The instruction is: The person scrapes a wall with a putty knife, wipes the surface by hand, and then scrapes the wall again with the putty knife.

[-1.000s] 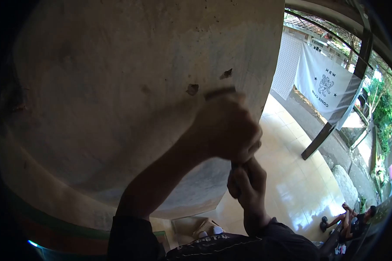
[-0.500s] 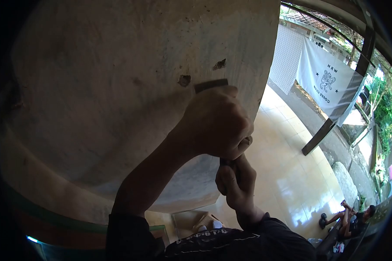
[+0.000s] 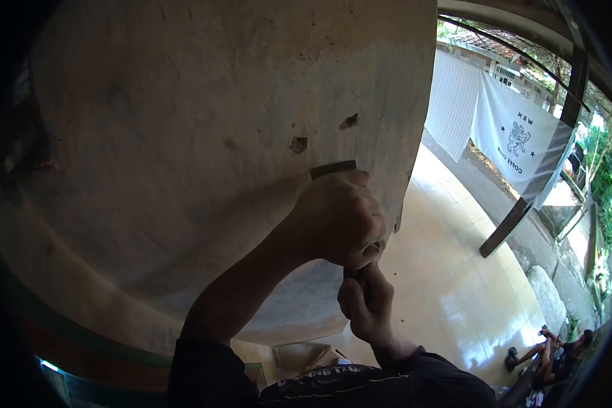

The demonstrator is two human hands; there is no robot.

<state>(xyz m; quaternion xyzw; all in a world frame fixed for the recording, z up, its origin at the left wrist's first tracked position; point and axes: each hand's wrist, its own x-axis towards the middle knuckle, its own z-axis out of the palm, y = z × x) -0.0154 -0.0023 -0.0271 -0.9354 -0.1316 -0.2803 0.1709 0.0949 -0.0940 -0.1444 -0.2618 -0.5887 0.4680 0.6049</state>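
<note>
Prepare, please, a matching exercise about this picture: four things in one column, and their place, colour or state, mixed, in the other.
Things:
1. Tool
2. Left hand
3. Right hand
4. Banner

Descriptions:
A. White, with dark printing
B. Closed, the lower hand in the picture
C. Its flat end shows just below two dark holes in the wall
D. Closed, the upper hand in the picture

Pairs: 1-C, 2-D, 3-B, 4-A

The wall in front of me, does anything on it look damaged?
Yes. Just beyond the flat-bladed tool, two ragged dark holes break the wall; they look like damage because the surface around them is comparatively smooth.
</note>
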